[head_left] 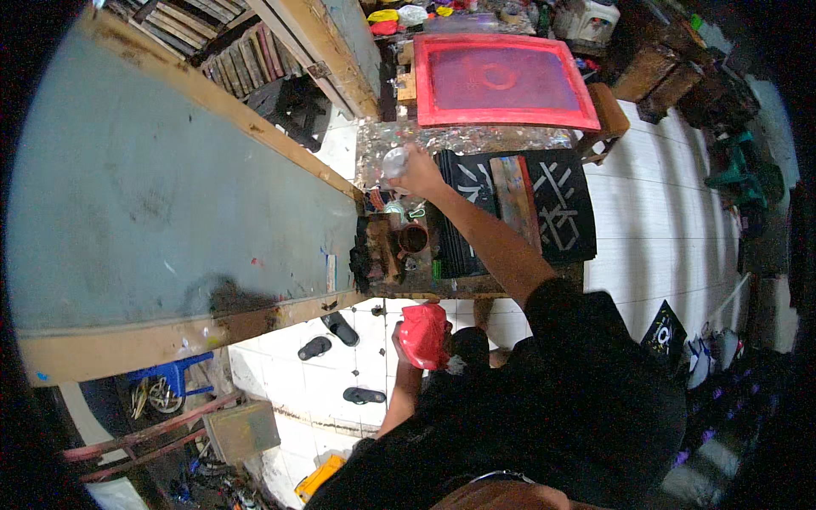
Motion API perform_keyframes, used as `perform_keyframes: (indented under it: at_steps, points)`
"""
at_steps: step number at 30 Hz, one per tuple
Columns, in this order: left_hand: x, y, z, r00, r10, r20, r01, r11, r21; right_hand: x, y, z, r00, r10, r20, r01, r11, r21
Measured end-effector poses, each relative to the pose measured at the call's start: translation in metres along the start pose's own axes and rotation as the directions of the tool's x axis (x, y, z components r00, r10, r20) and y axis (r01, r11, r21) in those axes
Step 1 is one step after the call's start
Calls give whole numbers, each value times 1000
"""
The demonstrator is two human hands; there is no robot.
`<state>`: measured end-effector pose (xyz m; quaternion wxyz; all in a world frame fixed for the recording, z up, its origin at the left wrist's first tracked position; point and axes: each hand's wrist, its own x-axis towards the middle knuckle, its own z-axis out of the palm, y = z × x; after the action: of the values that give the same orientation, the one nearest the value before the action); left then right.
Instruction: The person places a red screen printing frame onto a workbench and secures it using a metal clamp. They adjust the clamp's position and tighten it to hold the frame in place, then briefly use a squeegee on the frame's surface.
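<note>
My right hand [419, 174] reaches out over the paint-spattered table and grips a small clear plastic cup [393, 161]. What the cup contains is too small to tell. Low in front of my body, off the table's near edge, my left hand [401, 342] is wrapped round a bulging red plastic bag [423, 333]. Under my right forearm lies a stack of black printed sheets [565, 200] with pale markings. A long squeegee-like wooden bar [516, 200] rests across them. Close to the cup are a brown mug [414, 238] and a dark, stained block [380, 251].
A red-framed printing screen [510, 81] lies at the table's far end, with a wooden stool [608, 123] beside it. The large grey board [187, 195] borders the left side. Black sandals [340, 329] sit on the white tiled floor [272, 374]. A white container [586, 24] stands at the back.
</note>
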<state>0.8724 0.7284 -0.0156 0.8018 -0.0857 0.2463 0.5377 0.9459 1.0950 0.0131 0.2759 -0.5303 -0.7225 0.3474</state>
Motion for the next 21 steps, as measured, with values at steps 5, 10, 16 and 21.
perform_keyframes:
  at_steps: [5,10,16,21]
  points:
    - [20,-48,30,983,139,-121,-139,990,11,30,28,19,989,41,142,-16,985,-175]
    - [69,-82,51,995,45,94,-36,994,-100,33,39,-11,965,-74,253,79,997,-9]
    - [175,-168,93,936,342,-82,-329,934,140,-60,150,-169,941,-218,260,139,947,290]
    - [302,-308,137,867,444,225,-431,896,-106,-224,318,-358,906,21,423,-277,785,554]
